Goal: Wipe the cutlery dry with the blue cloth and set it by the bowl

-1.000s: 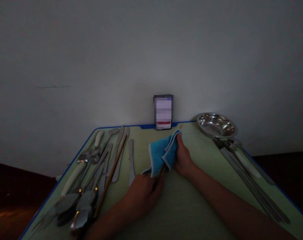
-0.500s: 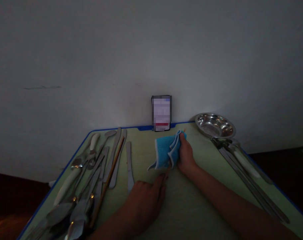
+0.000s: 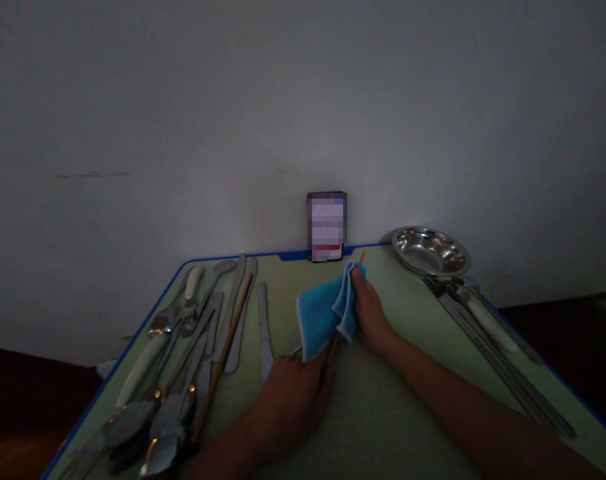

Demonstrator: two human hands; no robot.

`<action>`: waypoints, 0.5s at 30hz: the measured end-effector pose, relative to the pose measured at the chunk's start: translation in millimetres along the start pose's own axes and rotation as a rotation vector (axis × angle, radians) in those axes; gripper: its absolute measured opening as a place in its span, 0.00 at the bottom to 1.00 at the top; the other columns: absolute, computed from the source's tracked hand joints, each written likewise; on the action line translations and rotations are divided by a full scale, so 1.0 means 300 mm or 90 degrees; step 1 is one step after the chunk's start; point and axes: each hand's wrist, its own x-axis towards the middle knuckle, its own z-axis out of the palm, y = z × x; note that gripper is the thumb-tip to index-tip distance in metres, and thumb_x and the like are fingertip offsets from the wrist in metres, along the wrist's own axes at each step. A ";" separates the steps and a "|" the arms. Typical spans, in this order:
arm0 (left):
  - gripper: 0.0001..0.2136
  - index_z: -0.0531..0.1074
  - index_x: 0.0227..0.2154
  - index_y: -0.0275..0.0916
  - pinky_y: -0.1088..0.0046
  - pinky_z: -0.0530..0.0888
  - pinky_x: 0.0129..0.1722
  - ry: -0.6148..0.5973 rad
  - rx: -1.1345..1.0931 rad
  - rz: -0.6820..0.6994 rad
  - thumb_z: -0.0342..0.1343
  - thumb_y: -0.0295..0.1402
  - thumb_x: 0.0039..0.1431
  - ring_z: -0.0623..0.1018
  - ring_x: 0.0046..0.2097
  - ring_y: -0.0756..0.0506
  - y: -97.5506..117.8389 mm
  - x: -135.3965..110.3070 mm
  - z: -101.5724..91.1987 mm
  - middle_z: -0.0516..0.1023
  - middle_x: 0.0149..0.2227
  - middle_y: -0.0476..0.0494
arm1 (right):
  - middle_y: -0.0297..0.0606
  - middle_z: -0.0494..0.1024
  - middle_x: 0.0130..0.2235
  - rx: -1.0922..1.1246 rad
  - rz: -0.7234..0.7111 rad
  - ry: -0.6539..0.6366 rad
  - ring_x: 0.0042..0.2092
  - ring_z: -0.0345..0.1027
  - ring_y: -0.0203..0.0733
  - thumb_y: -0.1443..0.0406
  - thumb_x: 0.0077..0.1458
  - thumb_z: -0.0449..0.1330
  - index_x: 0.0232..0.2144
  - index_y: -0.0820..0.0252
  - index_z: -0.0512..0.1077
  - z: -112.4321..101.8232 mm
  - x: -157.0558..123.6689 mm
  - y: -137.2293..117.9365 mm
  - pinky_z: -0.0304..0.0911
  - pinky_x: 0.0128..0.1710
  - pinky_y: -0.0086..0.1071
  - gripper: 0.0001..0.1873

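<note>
A blue cloth [image 3: 320, 313] with a pale edge is folded in my right hand [image 3: 370, 307], whose fingers are closed on it. Through the cloth runs a thin wooden chopstick [image 3: 333, 348]; its far tip pokes out above the cloth, and the middle is hidden. My left hand [image 3: 297, 400] grips the chopstick's near end, low over the table, with the fingers curled round it. A table knife [image 3: 264, 327] lies just left of my left hand. Another wooden chopstick [image 3: 225, 353] rests farther left.
Several spoons, forks and knives crowd the left of the green table [image 3: 383, 427], among them a white-handled utensil [image 3: 143, 367]. A phone [image 3: 327, 227] leans on the wall. At the right stand a metal bowl [image 3: 430, 252] and below it several long utensils [image 3: 487, 353].
The cloth has shifted slightly left and down along the chopstick, with my right hand moving the same way. Its lower corner now reaches my left hand, which stays about where it was.
</note>
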 end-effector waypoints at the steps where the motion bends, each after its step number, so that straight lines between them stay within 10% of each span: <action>1: 0.15 0.63 0.47 0.36 0.62 0.70 0.42 0.025 -0.009 0.007 0.39 0.34 0.61 0.75 0.41 0.40 -0.003 0.002 0.004 0.75 0.41 0.36 | 0.26 0.67 0.17 -0.015 0.001 -0.018 0.21 0.59 0.33 0.48 0.42 0.57 0.19 0.57 0.65 0.005 -0.015 0.007 0.58 0.23 0.27 0.19; 8: 0.13 0.67 0.35 0.37 0.73 0.71 0.35 -0.004 -0.238 -0.025 0.38 0.35 0.62 0.75 0.29 0.48 -0.017 0.016 -0.020 0.74 0.24 0.48 | 0.28 0.71 0.21 0.015 0.016 -0.008 0.25 0.63 0.34 0.48 0.43 0.57 0.22 0.58 0.68 0.020 -0.025 0.009 0.61 0.29 0.27 0.19; 15: 0.16 0.69 0.34 0.37 0.74 0.69 0.34 -0.031 -0.289 -0.081 0.37 0.39 0.63 0.75 0.34 0.47 -0.004 0.021 -0.060 0.75 0.30 0.46 | 0.27 0.71 0.18 0.136 0.034 0.154 0.22 0.64 0.34 0.49 0.43 0.57 0.20 0.59 0.67 -0.021 0.071 -0.050 0.63 0.26 0.28 0.19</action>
